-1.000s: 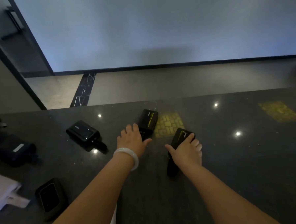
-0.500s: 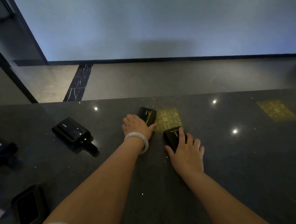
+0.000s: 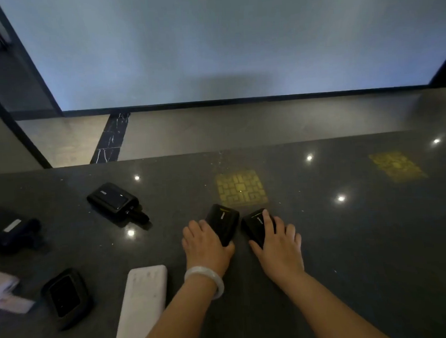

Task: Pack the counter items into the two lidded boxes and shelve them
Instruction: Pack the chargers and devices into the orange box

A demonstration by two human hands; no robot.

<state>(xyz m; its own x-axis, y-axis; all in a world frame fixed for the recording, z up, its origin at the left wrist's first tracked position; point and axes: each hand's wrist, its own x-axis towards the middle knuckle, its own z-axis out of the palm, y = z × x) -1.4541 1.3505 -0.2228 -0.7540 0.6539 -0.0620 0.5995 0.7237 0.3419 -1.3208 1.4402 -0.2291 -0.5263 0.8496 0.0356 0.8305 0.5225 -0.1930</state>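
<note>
Head view: dark polished stone counter (image 3: 349, 239). Left hand (image 3: 205, 244), grip closed around small black rectangular device with yellow-green stripe (image 3: 223, 224); right hand (image 3: 277, 241), grip likewise on matching black device (image 3: 257, 224). Flat white power bank (image 3: 143, 302) beside left forearm.
</note>
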